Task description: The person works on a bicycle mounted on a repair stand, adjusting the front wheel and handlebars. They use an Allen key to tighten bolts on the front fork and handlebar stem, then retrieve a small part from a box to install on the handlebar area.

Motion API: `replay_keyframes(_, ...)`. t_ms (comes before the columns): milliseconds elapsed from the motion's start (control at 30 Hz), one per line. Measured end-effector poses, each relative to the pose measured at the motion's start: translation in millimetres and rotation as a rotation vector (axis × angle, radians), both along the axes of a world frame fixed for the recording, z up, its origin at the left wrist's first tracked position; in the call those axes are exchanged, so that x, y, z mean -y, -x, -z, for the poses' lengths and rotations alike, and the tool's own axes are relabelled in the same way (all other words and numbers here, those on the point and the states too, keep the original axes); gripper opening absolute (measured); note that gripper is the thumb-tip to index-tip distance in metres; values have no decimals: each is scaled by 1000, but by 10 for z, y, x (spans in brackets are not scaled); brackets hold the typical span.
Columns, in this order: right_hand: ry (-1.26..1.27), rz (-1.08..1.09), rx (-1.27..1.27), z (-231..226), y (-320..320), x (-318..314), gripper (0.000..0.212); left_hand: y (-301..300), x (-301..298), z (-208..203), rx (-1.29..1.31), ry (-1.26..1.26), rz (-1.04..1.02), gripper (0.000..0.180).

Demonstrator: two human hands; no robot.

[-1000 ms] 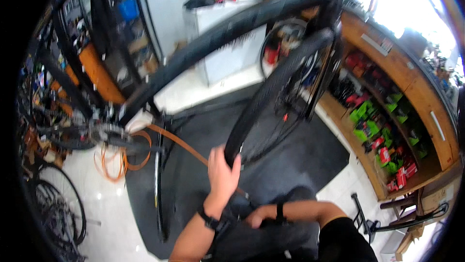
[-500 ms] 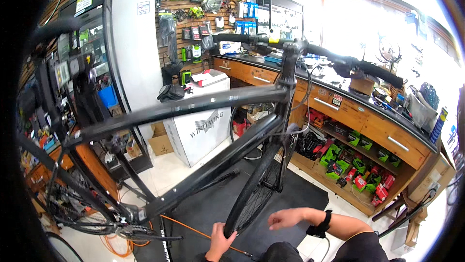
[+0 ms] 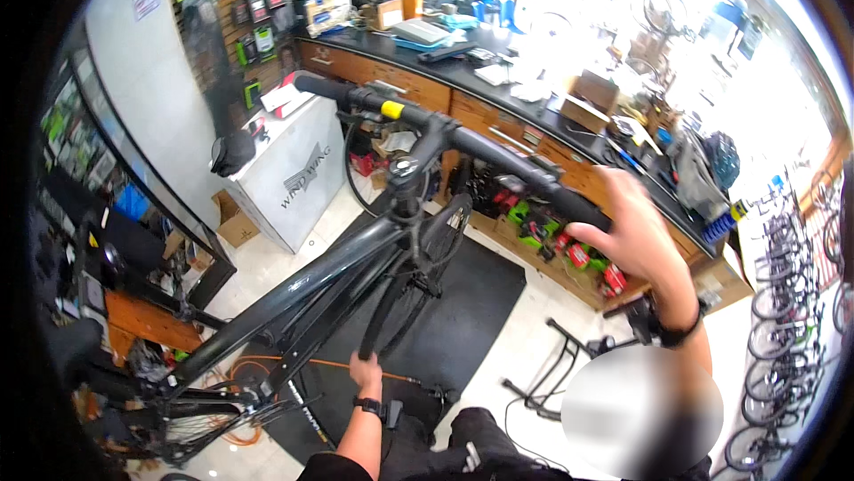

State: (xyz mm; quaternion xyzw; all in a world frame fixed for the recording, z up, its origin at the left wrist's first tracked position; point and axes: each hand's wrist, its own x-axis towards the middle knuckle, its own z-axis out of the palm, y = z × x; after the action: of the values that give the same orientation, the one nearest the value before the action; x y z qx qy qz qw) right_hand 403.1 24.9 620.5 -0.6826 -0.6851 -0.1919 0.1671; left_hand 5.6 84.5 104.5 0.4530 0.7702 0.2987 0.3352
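Above the black mat (image 3: 485, 281), gripped the tyre (image 3: 377, 321) with the left hand (image 3: 365, 372) and spread the right hand (image 3: 642, 230) at the handlebar (image 3: 498, 155), not yet grasped.

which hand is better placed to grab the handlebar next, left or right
Right, I'd judge: the right hand is open right by one end of the handlebar, while the left hand is down low, gripping the front tyre.

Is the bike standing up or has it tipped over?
The bike is upright: its handlebar is on top and its front wheel below, at the left hand. I can't tell what holds it up.
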Motion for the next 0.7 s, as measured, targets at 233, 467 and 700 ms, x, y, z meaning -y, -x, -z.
replay_keyframes(233, 715, 192, -183, -4, 105, -612, 68, -751, 742, -3877, 324, -615, 1160, 16)
replay_keyframes(467, 478, 379, -237, 252, 292, -681, 49, 306, 514, -3870, 20, -605, 875, 11)
replay_keyframes(700, 571, 409, -202, 297, 91, -613, 57, 702, -66, -4665, -494, -825, 717, 49)
